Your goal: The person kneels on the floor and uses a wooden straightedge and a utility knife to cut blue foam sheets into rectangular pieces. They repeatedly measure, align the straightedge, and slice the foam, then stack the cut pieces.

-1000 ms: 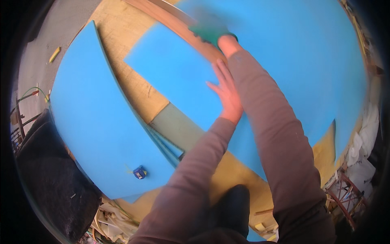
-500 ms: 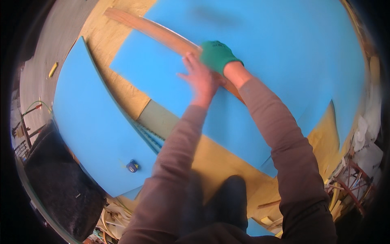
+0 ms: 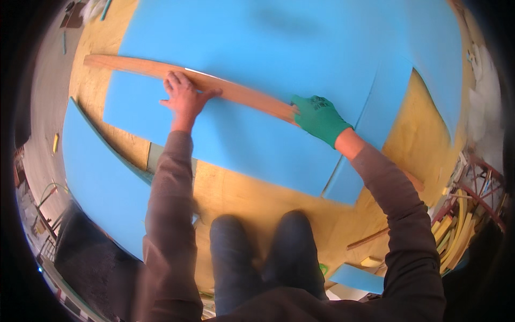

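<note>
We pressed our bare left hand [image 3: 184,96] flat and gripped with our gloved right hand [image 3: 317,117] the wooden strip [image 3: 161,68], slanting upper-left to lower-right across the blue board [image 3: 257,139].

A: What's going on here?
B: Bare left hand [image 3: 185,96] is pressing flat on a long wooden batten [image 3: 188,78] lying across the blue foam board [image 3: 252,134]. Green-gloved right hand [image 3: 317,117] is gripping its near end, plywood floor [image 3: 252,188] underneath.

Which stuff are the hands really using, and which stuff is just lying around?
In use:
- long wooden strip, under the bare left hand and gloved right hand
- blue foam sheet beneath it

Lying about:
- separate blue sheet
- small blue offcut
- yellow strips
</note>
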### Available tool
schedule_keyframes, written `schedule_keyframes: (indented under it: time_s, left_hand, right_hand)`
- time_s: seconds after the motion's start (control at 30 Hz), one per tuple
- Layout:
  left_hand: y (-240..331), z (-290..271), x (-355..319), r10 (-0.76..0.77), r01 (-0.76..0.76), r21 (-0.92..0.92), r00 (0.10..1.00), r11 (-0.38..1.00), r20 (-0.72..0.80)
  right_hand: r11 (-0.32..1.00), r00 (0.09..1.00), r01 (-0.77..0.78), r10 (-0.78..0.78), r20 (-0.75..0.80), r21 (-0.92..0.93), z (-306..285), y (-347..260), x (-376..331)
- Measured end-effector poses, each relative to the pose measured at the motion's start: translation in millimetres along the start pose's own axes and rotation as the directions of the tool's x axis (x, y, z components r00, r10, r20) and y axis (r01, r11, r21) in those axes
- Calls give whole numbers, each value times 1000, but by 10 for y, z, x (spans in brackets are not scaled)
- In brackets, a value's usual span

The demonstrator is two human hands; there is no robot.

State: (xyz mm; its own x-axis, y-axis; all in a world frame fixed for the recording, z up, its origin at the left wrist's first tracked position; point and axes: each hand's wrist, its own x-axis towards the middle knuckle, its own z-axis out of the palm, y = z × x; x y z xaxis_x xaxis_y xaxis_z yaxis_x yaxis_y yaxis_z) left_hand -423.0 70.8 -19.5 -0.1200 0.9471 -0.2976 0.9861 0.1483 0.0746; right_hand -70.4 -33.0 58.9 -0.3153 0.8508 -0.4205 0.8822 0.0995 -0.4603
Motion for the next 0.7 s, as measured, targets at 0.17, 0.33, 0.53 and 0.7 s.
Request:
schedule_keyframes:
  time_s: [0.17, 0.33, 0.53, 0.7]
  left_hand:
    - [-71, -7, 80, 70, -72, -48, 997, 996, -38]
    - [-89, -41, 110, 64, -64, 29, 998, 998, -4]
    - [13, -167, 95, 17, -23, 87, 997, 996, 73]
    - [18, -167, 149, 0, -14, 128, 994, 992, 108]
  right_hand:
    - [994, 996, -86, 88, 27, -71, -59, 576, -702]
    - [985, 982, -172, 171, 83, 17, -102, 1247, -1438]
    - [961, 955, -275, 276, 109, -24, -252, 1920, -2298]
    - [900, 889, -426, 435, 142, -92, -437, 2260, -2904]
